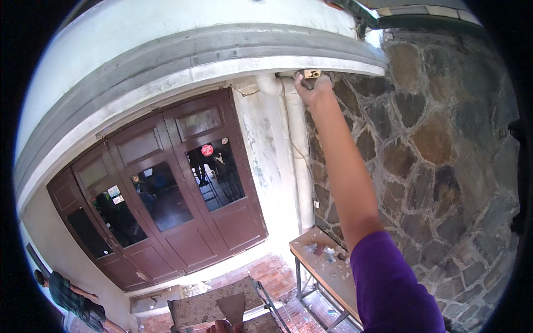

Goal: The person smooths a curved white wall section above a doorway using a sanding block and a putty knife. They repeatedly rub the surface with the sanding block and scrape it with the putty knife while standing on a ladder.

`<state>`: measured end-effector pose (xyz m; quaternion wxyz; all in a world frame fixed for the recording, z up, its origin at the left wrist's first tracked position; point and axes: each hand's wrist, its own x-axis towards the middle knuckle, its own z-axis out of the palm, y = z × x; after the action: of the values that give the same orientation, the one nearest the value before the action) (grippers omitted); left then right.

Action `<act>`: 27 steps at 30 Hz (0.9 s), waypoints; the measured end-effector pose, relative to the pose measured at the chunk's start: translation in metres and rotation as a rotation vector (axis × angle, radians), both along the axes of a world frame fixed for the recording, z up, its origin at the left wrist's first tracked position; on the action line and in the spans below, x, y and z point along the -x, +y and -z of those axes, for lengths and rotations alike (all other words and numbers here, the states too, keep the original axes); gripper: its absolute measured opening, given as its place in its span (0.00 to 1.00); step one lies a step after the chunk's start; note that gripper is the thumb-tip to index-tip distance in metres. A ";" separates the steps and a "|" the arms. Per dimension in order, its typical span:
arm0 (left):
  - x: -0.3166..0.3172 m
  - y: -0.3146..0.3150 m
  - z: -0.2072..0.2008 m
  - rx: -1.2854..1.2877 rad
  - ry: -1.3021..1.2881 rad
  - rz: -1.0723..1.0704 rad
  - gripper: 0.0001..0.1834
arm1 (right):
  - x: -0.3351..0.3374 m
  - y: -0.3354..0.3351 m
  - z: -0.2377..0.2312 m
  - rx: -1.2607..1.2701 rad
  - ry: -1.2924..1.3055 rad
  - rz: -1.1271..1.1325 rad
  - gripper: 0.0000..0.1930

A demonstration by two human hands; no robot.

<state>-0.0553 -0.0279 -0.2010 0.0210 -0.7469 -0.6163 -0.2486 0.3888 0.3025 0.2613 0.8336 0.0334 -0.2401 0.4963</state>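
Note:
My right arm, in a purple sleeve, reaches up to the underside of the white ledge. At its end my right hand is closed around a small block with a yellowish, dark-marked face; its exact kind is unclear. The block is up against or very near the ledge's lower edge, beside white pipes. Low in the picture, a scraper with a wide, flat blade points upward. Only part of my left hand shows below it, closed on the scraper's handle.
Below me are a worn wooden plank and a metal frame. A debris-strewn table stands against the stone wall. Brown folding doors with glass panes are at left. A person is at the lower left, on the ground.

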 end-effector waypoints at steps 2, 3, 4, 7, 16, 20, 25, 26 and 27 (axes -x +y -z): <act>-0.001 -0.001 -0.003 -0.016 0.043 0.047 0.14 | -0.003 -0.001 0.001 0.085 0.080 -0.032 0.17; -0.002 -0.001 -0.005 -0.031 0.058 0.070 0.14 | -0.006 -0.001 0.001 0.085 0.107 -0.016 0.17; -0.002 -0.001 -0.007 -0.096 0.076 0.100 0.11 | -0.007 0.000 0.003 0.057 0.067 -0.012 0.16; -0.004 0.000 -0.013 -0.064 0.046 0.084 0.11 | -0.013 -0.002 0.005 -0.020 -0.047 -0.001 0.16; -0.012 -0.007 -0.021 0.005 0.019 0.017 0.12 | -0.014 -0.002 0.006 -0.051 0.000 -0.037 0.16; -0.014 -0.008 -0.024 0.018 0.032 0.014 0.12 | -0.026 0.011 0.003 0.054 0.060 0.003 0.17; -0.013 -0.009 -0.027 0.023 0.031 0.011 0.13 | -0.042 0.011 0.000 0.035 0.088 0.113 0.17; -0.013 -0.010 -0.027 0.028 0.032 0.011 0.13 | -0.044 0.010 0.001 0.070 0.111 0.052 0.16; -0.012 -0.010 -0.027 0.029 0.029 0.010 0.14 | -0.046 0.009 0.000 0.084 0.138 0.055 0.16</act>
<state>-0.0431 -0.0381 -0.1738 0.0179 -0.7536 -0.6159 -0.2292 0.4345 0.3113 0.2615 0.8622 0.0256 -0.1618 0.4793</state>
